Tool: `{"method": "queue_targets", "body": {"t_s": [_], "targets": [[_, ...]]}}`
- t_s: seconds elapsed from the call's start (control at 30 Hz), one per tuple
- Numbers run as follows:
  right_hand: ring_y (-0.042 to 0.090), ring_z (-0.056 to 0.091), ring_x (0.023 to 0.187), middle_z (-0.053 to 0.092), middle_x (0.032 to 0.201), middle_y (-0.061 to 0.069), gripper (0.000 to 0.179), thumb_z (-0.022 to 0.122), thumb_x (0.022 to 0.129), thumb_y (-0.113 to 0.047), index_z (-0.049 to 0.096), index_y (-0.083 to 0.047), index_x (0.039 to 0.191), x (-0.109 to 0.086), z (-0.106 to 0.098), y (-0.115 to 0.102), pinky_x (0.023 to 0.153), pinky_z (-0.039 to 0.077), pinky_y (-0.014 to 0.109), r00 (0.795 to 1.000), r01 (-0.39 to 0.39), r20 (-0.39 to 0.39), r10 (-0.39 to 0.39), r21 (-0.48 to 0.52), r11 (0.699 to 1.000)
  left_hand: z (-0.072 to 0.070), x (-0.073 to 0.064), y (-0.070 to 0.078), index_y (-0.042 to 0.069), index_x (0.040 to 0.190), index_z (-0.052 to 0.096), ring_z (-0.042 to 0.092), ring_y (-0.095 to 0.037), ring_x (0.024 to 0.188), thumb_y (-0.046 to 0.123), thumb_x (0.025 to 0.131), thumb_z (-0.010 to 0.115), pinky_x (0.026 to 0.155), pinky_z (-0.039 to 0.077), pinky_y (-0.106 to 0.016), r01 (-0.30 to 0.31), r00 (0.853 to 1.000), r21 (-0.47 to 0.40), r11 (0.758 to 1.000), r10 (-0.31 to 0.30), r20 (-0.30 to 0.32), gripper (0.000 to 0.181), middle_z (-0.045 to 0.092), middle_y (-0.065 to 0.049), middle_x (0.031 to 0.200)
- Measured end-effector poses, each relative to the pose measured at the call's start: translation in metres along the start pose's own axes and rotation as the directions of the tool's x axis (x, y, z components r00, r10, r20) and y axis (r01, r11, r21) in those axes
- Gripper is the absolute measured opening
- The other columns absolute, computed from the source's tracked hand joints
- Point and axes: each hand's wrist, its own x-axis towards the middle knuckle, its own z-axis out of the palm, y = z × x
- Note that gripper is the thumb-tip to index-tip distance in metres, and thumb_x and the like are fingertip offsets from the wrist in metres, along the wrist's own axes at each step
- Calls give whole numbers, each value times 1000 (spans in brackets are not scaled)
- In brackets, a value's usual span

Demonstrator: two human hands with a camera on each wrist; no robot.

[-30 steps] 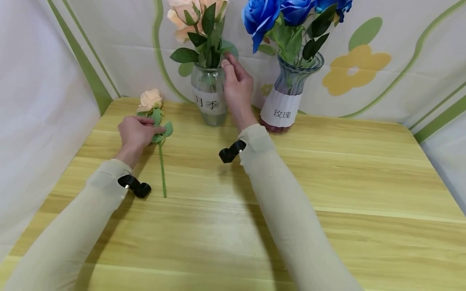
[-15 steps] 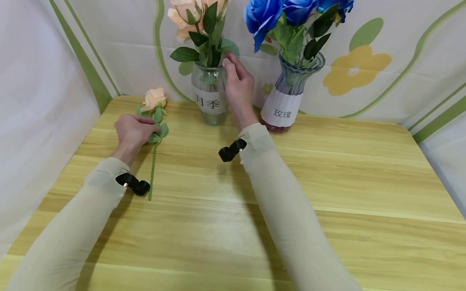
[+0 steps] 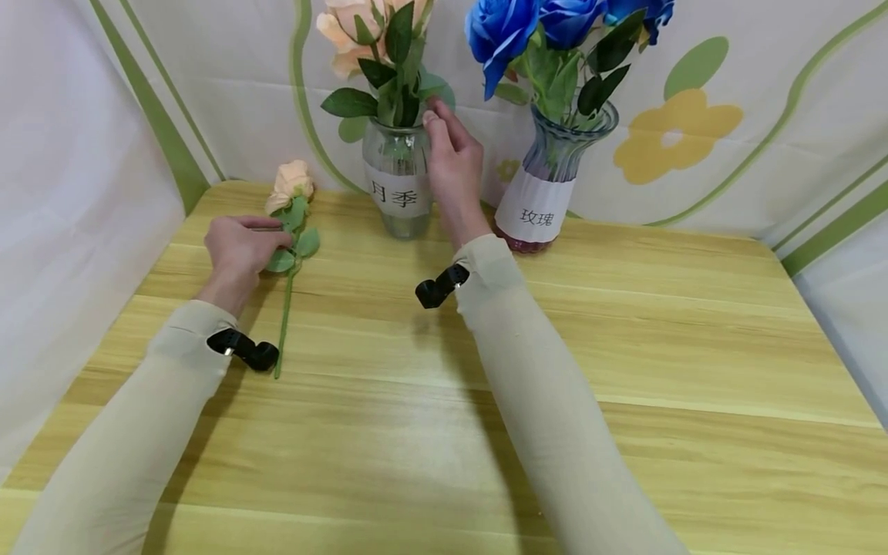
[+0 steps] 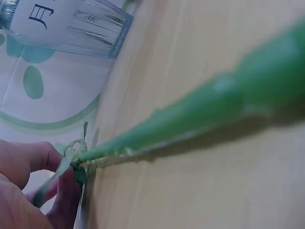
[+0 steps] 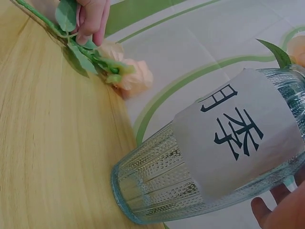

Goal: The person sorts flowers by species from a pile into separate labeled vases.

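A single peach rose with a green stem lies along the left part of the table, bloom toward the back. My left hand pinches its stem among the leaves; in the left wrist view the stem runs close over the wood toward the camera. A clear ribbed glass vase with a white label holds more peach roses. My right hand holds that vase at its right side near the rim, with some fingers curled behind the glass.
To the right stands a bluish flared vase with a white label, holding blue roses. Behind both vases hangs a patterned white cloth. The wooden table reaches forward from the cloth.
My left hand has moved left with the peach rose, and the stem's lower end has swung left. The right hand and both vases have stayed in place.
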Motion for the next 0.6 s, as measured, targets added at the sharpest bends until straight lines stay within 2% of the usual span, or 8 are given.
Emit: {"method": "queue_targets", "body": {"t_s": [0.1,0.2,0.27,0.33,0.47,0.6], "targets": [[-7,46,146,59,151,-26,42,58,109,-37,60,-34,151,0,1,-1,122,36,17,1000,-4,-2,4,-1,1000,-2,0,0,17,136,73,54,-24,145,18,89,83,75,57,-12,7,1000,-5,1000,-7,2,48,50,-10,163],[-7,46,145,59,151,-26,42,58,109,-38,60,-35,150,0,1,-2,122,36,17,1000,-8,-2,8,0,1000,-1,-2,1,15,136,72,54,-26,144,22,89,86,94,59,-22,-7,1000,23,1000,7,16,49,54,-12,161],[-7,46,146,59,151,-26,42,58,109,-38,60,-35,150,0,1,-2,122,36,17,1000,-10,-2,10,3,1000,1,-3,1,12,136,72,55,-27,144,27,88,88,108,56,-33,-34,999,55,998,33,26,53,57,-13,157],[-7,46,145,59,151,-26,42,58,109,-37,60,-35,150,0,1,-2,122,36,17,1000,-11,-3,11,12,1000,4,-5,2,10,136,71,54,-30,144,31,86,90,116,50,-41,-70,997,95,993,68,32,58,60,-15,154],[-7,47,145,59,151,-26,42,59,109,-36,60,-34,151,0,1,-1,122,36,16,1000,-12,-6,12,20,1000,7,-6,2,7,135,71,53,-35,143,32,84,92,116,49,-47,-116,993,146,982,112,35,61,60,-17,151],[-7,47,145,60,150,-25,42,59,109,-36,60,-34,150,0,2,-1,121,37,17,1000,-11,-5,11,20,1000,7,-7,4,7,133,73,51,-35,144,27,84,91,114,51,-47,-122,992,165,979,118,35,56,58,-18,153]]}}
